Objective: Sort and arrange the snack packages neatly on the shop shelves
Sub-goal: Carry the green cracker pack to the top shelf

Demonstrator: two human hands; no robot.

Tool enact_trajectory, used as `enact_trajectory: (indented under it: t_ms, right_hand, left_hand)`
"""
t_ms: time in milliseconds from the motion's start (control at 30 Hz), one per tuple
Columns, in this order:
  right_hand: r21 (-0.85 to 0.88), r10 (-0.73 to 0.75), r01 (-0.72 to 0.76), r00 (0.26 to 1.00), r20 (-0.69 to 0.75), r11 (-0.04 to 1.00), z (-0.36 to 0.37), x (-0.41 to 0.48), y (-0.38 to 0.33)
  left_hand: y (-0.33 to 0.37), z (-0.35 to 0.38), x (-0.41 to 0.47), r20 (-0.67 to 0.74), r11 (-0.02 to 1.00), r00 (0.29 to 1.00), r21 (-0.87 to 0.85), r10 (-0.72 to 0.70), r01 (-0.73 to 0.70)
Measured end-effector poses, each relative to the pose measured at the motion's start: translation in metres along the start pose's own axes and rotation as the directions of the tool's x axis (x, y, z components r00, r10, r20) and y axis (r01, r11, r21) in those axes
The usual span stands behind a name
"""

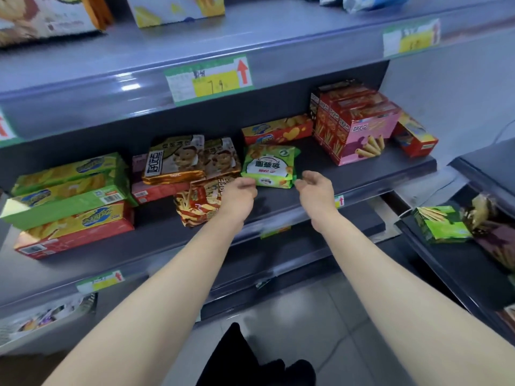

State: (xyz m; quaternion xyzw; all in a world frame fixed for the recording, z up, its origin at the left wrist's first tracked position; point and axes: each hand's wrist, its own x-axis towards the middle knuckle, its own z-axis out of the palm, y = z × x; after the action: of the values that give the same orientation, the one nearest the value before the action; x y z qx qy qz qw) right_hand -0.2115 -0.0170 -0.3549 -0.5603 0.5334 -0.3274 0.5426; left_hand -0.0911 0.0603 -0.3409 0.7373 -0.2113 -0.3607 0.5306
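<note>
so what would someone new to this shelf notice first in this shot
Two bare hands, the left hand and the right hand, reach to the near corners of a green snack bag lying midway along the middle shelf; whether they grip it is unclear. To its right stands a tight block of red and pink boxes, and at the left end lies a loose stack of long green and red boxes.

Up top we see a green-bordered price label [209,79] with a yellow field and a red arrow pointing up, and a second label [411,37] of the same kind further right. Lower left we find a smaller label [100,281]. Below lie grey floor tiles [320,316], with dark clothing [250,363] at the bottom edge.
</note>
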Motion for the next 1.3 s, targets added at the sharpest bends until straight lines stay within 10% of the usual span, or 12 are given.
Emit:
enact_trajectory:
  t_ms: [467, 633, 1300]
  right_hand:
    - [-0.137, 0.004, 0.017, 0.988, 0.155, 0.990, 0.010, 0.116, -0.011]
    - [-0.472, 0.004, 0.145, 0.954, 0.300, 0.869, 0.033, 0.163, -0.020]
    - [-0.833, 0.184, 0.244, 0.908, 0.376, 0.497, -0.030, 0.158, 0.013]
  left_hand:
    - [-0.011, 0.061, 0.079, 0.131, 0.873, 0.927, -0.311, -0.351, 0.375]
    - [-0.012, 0.064, 0.102, 0.134, 0.828, 0.895, -0.340, -0.426, 0.445]
    - [0.003, 0.101, 0.087, -0.113, 0.947, 0.943, -0.113, -0.312, 0.299]
